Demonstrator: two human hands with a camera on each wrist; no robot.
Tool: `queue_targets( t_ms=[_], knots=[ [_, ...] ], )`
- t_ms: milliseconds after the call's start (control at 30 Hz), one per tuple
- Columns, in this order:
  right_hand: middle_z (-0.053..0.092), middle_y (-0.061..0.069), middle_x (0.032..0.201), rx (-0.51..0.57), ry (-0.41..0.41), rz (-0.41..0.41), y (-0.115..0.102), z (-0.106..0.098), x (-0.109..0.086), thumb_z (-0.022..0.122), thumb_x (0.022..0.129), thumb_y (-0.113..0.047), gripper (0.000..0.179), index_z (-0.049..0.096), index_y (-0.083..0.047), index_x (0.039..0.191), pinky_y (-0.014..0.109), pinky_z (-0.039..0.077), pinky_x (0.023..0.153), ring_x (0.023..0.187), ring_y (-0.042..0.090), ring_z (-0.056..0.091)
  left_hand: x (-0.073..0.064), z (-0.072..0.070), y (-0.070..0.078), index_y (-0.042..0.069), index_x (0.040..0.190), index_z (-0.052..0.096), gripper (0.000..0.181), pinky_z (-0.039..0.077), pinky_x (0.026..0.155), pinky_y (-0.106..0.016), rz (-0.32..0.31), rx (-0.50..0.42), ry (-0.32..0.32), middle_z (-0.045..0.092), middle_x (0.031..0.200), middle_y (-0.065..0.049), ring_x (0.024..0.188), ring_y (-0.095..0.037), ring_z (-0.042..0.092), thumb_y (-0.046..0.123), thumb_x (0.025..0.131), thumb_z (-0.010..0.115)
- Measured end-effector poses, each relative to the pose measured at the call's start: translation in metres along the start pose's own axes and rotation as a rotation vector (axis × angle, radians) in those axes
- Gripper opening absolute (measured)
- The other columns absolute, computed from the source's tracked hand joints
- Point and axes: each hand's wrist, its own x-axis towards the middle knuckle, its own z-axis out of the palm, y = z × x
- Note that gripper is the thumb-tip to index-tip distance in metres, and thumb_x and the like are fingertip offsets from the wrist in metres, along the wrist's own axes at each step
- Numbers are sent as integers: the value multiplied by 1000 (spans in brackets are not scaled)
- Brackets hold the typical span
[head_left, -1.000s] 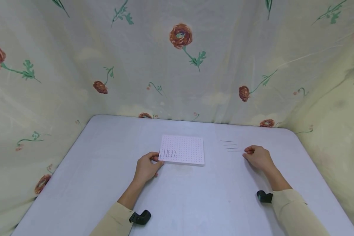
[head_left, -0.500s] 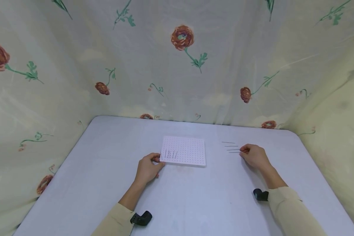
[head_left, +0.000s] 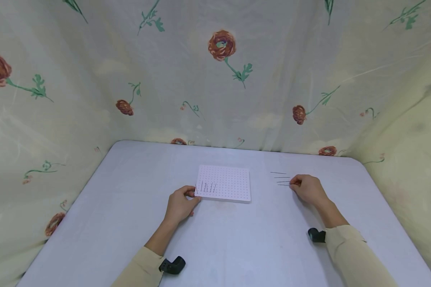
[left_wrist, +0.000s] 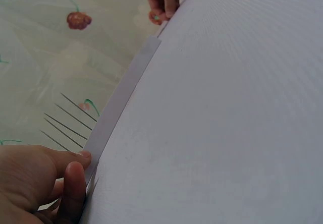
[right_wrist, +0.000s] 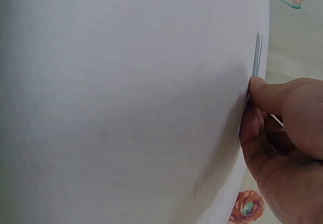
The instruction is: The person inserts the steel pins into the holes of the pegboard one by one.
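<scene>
- Pegboard (head_left: 224,181): gripped at near-left corner by left hand (head_left: 178,205).
- Standing pins (left_wrist: 78,107): set in it, just beside that grip.
- Loose pins (head_left: 281,177): laid on table (head_left: 255,239) at fingertips of right hand (head_left: 310,190); whether one is pinched cannot be told.

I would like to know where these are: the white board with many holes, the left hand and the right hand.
White board (head_left: 234,184): head view, on its bare top face, among the holes.
Left hand (head_left: 178,205): head view, on its back.
Right hand (head_left: 310,189): head view, on its back.
</scene>
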Motion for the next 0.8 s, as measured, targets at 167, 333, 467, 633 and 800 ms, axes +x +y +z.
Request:
queue_targets(
  t_ms=[167, 333, 467, 633, 800],
  knots=[
    [66, 12, 88, -42, -55, -12, -1, 0, 1, 63, 99, -11, 13, 70, 0, 101, 38, 46, 74, 82, 26, 56, 0, 0, 0, 2, 125, 68, 40, 48, 43, -20, -2, -5, 1, 67, 96, -8, 44, -9, 53, 12, 88, 77],
    [65, 14, 90, -129, -137, -45, -5, -1, 3, 57, 101, -11, 15, 65, 1, 100, 45, 51, 78, 83, 26, 56, 0, 0, 0, 2, 126, 68, 40, 49, 43, -20, 1, 3, 4, 67, 96, -8, 44, -9, 53, 12, 88, 77],
    [65, 16, 90, -187, -168, -91, -7, -2, 6, 53, 101, -10, 18, 64, 3, 97, 50, 53, 82, 84, 28, 59, 1, 1, -2, 2, 126, 68, 40, 49, 43, -20, 3, 4, 3, 67, 97, -8, 45, -10, 53, 13, 88, 77],
    [63, 21, 90, -284, -159, -164, -5, 3, 8, 50, 97, -8, 22, 62, 10, 97, 54, 53, 86, 89, 36, 63, 2, 2, -4, 2, 127, 67, 40, 47, 43, -19, 11, 2, 1, 67, 97, -8, 44, -10, 54, 12, 89, 77],
    [60, 26, 94, -312, -124, -185, -5, 10, 7, 46, 97, -9, 29, 57, 17, 104, 56, 53, 89, 93, 41, 62, 2, 0, -4, 2, 127, 67, 41, 46, 42, -18, 13, 10, -3, 66, 97, -8, 44, -9, 54, 12, 89, 76]
  ],
)
